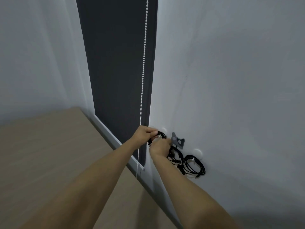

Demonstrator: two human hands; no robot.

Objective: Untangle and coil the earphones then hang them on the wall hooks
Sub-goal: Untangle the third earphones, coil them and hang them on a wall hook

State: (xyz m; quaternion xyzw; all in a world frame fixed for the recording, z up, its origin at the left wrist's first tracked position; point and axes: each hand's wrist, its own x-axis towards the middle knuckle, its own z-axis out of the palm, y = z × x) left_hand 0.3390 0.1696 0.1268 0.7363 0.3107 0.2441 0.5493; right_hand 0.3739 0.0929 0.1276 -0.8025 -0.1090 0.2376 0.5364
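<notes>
Head view, looking down along both bare forearms to a pale wall [231,80] right of centre. The left hand [146,133] is curled round the upper left side of a black earphone coil [160,136], gripping it against the wall just below a white round hook [164,130]. The right hand [160,147] meets the same coil at its lower edge. Its back faces the camera and its fingers are hidden, so whether it pinches the cable cannot be told.

To the lower right, a grey cat-shaped hook [177,140] carries a second coil [176,157], which hangs just beside the right hand. Further right, a second white hook [197,152] carries a third coil [195,166], whose loops hang down the wall with plug ends trailing below.

A dark roller blind [115,63] fills the upper centre of the frame. Its white bead chain [143,63] drops past the left hand. A wood-grain tabletop [41,146] occupies the lower left, beneath the left forearm.
</notes>
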